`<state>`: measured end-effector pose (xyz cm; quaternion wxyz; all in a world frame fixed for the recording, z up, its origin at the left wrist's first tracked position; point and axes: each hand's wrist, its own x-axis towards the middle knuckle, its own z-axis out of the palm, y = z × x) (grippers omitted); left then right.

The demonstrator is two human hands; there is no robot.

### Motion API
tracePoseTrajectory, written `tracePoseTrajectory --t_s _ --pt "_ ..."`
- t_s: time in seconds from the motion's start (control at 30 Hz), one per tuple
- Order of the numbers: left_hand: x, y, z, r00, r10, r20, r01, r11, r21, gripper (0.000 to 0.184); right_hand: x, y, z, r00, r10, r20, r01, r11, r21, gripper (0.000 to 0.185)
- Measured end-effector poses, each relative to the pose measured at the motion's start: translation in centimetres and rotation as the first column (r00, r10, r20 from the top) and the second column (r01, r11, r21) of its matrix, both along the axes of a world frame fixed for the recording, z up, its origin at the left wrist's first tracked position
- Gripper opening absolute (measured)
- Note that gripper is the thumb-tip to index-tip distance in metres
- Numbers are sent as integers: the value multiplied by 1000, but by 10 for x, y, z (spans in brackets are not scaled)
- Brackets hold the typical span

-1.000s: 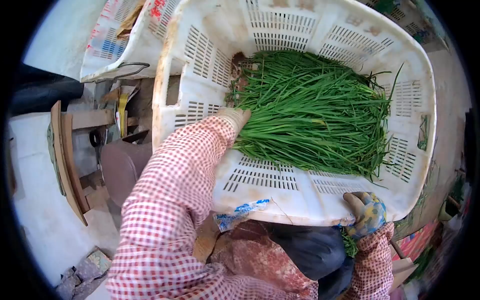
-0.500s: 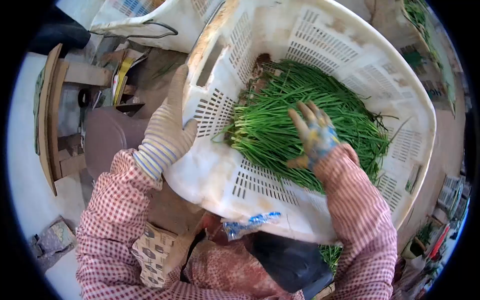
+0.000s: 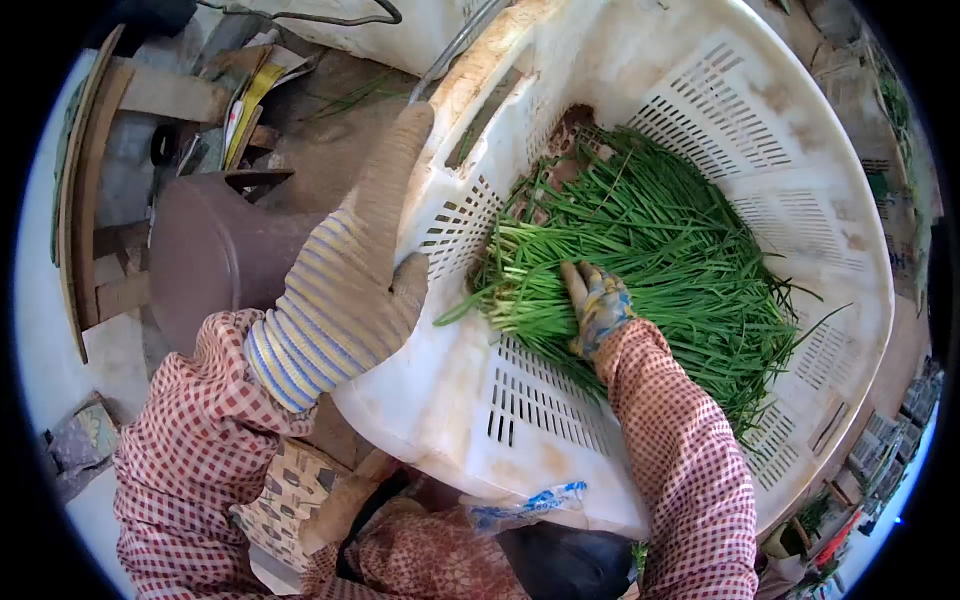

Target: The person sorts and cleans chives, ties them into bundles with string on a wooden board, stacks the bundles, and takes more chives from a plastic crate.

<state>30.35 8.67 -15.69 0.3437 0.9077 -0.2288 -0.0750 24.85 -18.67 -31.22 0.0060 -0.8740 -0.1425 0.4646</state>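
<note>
A heap of green chives (image 3: 670,240) lies in a white plastic basket (image 3: 430,400), pale stem ends toward the left. The basket tilts toward me, its slotted inner walls showing. My left hand (image 3: 350,270), in a beige knitted glove with a striped cuff, grips the basket's left rim beside the handle slot; its thumb lies on the inner side and some fingers are hidden. My right hand (image 3: 598,308), in a stained blue and yellow glove, is closed over the chives near the stem ends. Its fingertips dip among the leaves.
A brown plastic stool (image 3: 200,250) stands left of the basket, with wooden boards (image 3: 90,200) beyond it. Below the basket's front edge are a blue-printed plastic wrapper (image 3: 530,505) and a patterned cardboard box (image 3: 285,500). A metal wire handle (image 3: 460,45) rises behind the rim.
My right hand has moved left across the chives toward the stem ends, and its spread fingers have drawn together. My left hand stays at the rim. The whole view has shifted slightly.
</note>
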Motion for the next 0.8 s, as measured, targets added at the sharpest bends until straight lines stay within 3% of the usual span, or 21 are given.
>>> tracePoseTrajectory --t_s 0.03,0.13,0.23,0.27,0.37,0.4,0.5,0.6,0.63,0.7,0.73,0.8 --pt "-1 0 1 999 20 -34 -20 1000 4 87 -4 -6 -19 992 -115 46 111 991 68 119" --pt "-2 1 3 997 27 -78 -26 1000 5 86 40 -12 -48 893 -425 -149 423 905 -41 116" --pt "0 1 0 1000 -15 -16 16 1000 23 85 68 -1 -30 864 -450 -225 440 893 -97 110" --pt "-1 2 0 1000 -7 -18 8 1000 27 85 67 10 -19 944 -287 -163 258 950 -177 107" --pt "-6 3 -4 999 10 -31 -9 999 50 85 64 28 10 986 -57 -158 9 956 -292 98" --pt "-8 2 -6 999 22 -49 -18 998 66 86 51 22 6 982 181 51 -158 942 -295 97" --pt "-8 1 -8 995 73 -68 -66 993 101 87 58 20 -10 980 197 -37 -200 964 -174 88" --pt "-5 -4 -1 985 130 -116 -115 985 127 88 36 19 -9 996 -85 -31 85 996 -19 81" --pt "-3 -5 2 980 144 -134 -126 983 135 88 21 14 -29 998 -65 -25 65 998 -22 81" --pt "-1 -6 2 986 143 -91 -129 981 143 80 -8 -3 -90 943 -308 128 285 943 175 92" --pt "-1 -6 0 992 121 -33 -115 983 145 72 2 16 -25 959 -278 56 273 958 83 105" --pt "1 -5 -1 995 97 21 -99 983 156 65 -5 11 -23 931 -362 49 350 923 158 111"
